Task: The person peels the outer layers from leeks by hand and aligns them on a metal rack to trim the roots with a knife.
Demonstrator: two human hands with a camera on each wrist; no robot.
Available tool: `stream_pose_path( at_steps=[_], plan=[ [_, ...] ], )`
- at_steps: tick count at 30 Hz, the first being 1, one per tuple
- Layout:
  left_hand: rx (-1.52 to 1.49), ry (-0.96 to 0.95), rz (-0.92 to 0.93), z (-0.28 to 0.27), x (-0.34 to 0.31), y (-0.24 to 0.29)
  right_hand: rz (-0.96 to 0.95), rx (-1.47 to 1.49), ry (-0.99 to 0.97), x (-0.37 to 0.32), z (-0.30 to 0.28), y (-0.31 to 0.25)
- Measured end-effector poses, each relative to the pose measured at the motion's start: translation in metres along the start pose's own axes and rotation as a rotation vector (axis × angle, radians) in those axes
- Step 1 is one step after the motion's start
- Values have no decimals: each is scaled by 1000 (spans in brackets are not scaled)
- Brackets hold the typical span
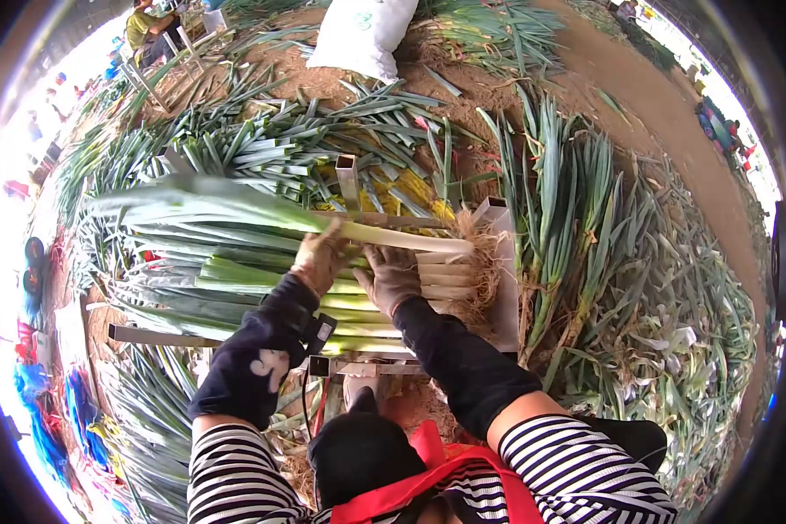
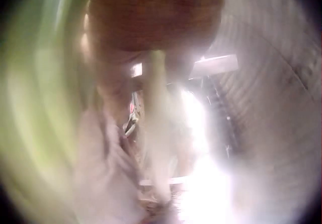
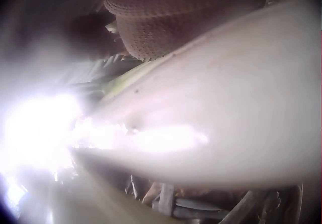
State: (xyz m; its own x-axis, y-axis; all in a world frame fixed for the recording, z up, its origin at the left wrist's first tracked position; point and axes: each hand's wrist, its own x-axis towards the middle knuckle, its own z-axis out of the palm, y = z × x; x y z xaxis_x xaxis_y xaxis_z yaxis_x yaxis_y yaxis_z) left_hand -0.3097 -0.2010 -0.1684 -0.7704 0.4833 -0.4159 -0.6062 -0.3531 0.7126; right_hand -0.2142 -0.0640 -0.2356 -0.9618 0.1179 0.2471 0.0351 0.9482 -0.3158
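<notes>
Several leeks (image 1: 358, 329) lie side by side on a metal frame (image 1: 504, 327), roots to the right and green leaves to the left. My gloved left hand (image 1: 321, 258) grips one leek (image 1: 410, 238) where its green meets its white, above the others; its leaves are blurred. My gloved right hand (image 1: 391, 278) lies on the white stems just below that leek, fingers bent; whether it holds a stem cannot be told. The left wrist view is blurred, with a glove (image 2: 151, 23) around a pale stem (image 2: 160, 123). A white stem (image 3: 226, 103) fills much of the right wrist view, below the glove (image 3: 171, 23).
Upright metal posts (image 1: 348, 182) stand at the frame's far side, and a bar (image 1: 162, 336) juts out left. More leeks (image 1: 555, 192) lie to the right, with loose leaves (image 1: 664, 306) beyond. A white sack (image 1: 362, 37) stands at the back; a seated person (image 1: 148, 33) is at the back left.
</notes>
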Motion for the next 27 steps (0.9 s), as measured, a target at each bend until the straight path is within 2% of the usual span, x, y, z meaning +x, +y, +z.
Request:
stream_pose_path(
  at_steps=[1,2,3,4,5,6,7,8,9,10,12,14,15,16,18,19,20,23,25,27],
  plan=[
    [113,-164,-61,-6,2,-3,33,35,-196,4,-10,-1],
    [224,-326,-127,-12,3,-8,33,41,-198,3,-9,0],
    [512,-353,-157,-13,-3,-8,21,15,-185,3,-8,1],
    [515,-352,-159,-14,-5,-5,10,-13,-170,3,-7,2],
    [1066,-231,124,-15,-7,-1,15,-23,-81,1,-5,-1],
    [1600,-86,430,-13,-11,6,20,-22,-80,1,-4,-3],
    [1751,16,363,-4,-15,26,19,-7,-52,1,-3,-2],
    [2290,98,439,23,-24,48,19,5,-26,0,-2,-1],
    [2422,48,495,22,-22,61,7,0,-28,0,-4,-1],
    [2636,105,690,9,-13,61,22,-9,-30,-1,-5,-2],
    [2733,-50,458,2,10,64,27,1,-25,-2,-6,-3],
    [2740,-123,517,-5,25,61,47,9,-43,-2,-9,-3],
    [2705,-197,397,-5,35,62,22,27,-24,-1,-8,-3],
    [2664,-220,414,-3,34,65,-4,46,-6,-1,-7,-2],
    [2649,-255,347,6,24,77,-8,58,17,-1,-7,0],
    [2605,-215,582,-1,21,77,-9,50,9,-1,-8,0],
    [2655,-180,423,-2,27,82,-11,44,0,-2,-9,-1],
    [2688,-177,363,6,29,85,-4,55,-4,-2,-8,-1],
    [2666,-217,187,10,34,84,-16,72,30,-2,-7,-1],
    [2635,-243,234,8,38,80,-8,80,27,-2,-8,1]
  ],
)
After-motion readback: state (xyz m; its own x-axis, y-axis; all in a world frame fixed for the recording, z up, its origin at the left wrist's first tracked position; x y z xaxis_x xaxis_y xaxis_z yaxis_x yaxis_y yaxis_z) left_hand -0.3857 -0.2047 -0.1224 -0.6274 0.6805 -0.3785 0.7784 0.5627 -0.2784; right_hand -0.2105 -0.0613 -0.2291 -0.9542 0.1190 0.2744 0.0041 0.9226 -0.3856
